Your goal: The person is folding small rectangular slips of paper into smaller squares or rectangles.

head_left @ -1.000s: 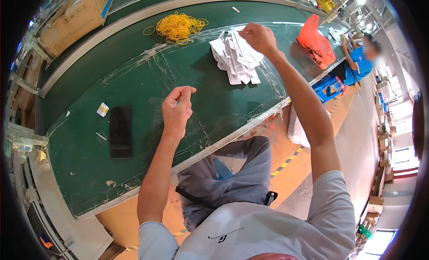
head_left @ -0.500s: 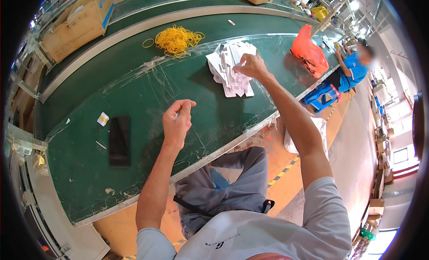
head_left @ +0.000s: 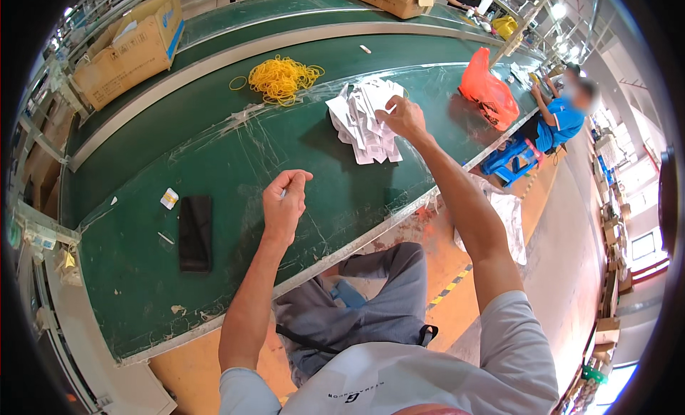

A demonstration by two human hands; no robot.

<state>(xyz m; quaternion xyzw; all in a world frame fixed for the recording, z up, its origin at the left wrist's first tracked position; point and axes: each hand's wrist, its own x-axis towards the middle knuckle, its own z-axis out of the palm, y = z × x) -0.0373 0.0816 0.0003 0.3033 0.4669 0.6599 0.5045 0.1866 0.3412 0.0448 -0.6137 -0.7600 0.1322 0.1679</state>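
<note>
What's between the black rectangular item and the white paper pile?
Head view: the left hand is between black rectangular item and white paper pile.

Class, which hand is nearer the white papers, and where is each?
Right. The right hand is over the right side of the white papers; the left hand is apart, lower left of them in view.

Green bench: dark flat oblong lying toward left end; red plastic bag toward right. Cardboard box beyond, far left. Blue-shirted person by blue stool.
</note>
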